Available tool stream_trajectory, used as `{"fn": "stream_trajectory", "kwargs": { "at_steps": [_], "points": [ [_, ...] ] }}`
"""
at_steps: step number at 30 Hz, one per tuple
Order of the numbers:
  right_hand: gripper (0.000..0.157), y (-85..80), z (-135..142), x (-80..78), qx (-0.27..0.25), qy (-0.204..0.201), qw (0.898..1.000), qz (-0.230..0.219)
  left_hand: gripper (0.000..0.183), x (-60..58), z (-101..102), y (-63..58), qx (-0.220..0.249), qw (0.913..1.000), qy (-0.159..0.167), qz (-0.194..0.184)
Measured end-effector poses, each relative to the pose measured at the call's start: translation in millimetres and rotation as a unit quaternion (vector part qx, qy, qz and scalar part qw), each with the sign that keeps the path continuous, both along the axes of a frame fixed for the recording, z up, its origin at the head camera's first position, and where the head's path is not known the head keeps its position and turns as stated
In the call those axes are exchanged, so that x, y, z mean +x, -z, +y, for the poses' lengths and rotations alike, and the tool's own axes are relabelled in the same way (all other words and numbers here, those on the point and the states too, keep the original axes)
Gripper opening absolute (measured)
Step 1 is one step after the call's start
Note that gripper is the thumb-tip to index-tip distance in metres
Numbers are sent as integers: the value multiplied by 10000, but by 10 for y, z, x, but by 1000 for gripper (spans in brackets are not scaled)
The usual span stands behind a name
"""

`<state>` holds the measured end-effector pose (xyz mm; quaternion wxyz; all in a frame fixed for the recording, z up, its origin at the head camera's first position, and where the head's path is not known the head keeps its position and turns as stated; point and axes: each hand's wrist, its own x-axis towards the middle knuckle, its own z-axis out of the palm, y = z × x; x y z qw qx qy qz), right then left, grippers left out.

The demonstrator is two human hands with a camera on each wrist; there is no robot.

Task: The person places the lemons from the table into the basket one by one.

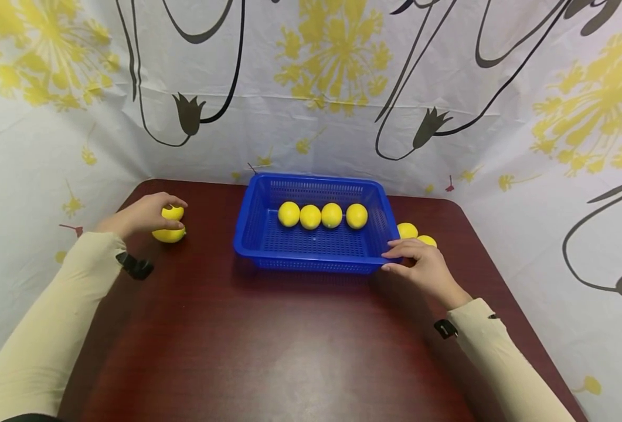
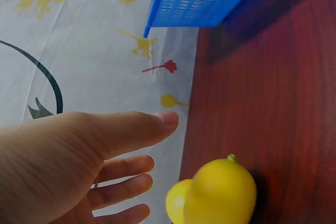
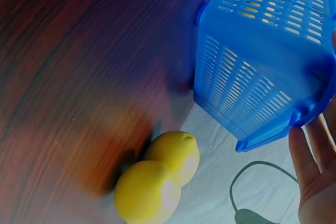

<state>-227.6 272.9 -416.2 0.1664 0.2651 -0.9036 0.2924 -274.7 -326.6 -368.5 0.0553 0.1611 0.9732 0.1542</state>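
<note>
A blue perforated plastic basket (image 1: 311, 257) stands toward the far side of the table, with several yellow lemons (image 1: 311, 217) in a row inside. My right hand (image 1: 428, 271) grips its near right corner, fingers over the rim and thumb at the outer wall. Two more lemons (image 3: 147, 192) lie on the table just outside the basket's right side, partly behind that hand in the head view. At the left, my left hand (image 1: 144, 215) hovers by a pair of lemons (image 1: 169, 235), thumb and fingers spread apart. The left wrist view shows these lemons (image 2: 223, 192) beside the fingers, not held.
The dark red-brown wooden table (image 1: 289, 351) has rounded far corners. A white patterned cloth (image 1: 332, 140) hangs close behind it and along both sides. Both forearms wear light sleeves, with a small black device (image 1: 133, 265) at the left wrist.
</note>
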Motion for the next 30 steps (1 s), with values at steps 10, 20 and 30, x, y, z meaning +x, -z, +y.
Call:
{"fn": "stream_trajectory", "kwargs": {
  "at_steps": [10,20,30],
  "points": [
    [25,-17,-9,3,-45,-29,10000,6,54,32,-77,160,-58,10000,-61,28],
    [24,-18,-21,27,-69,-40,10000,-8,58,68,-144,326,7,9997,-137,185],
    [24,-11,-28,15,-107,-93,9998,113,65,118,-123,374,-25,9995,-273,123]
  ]
}}
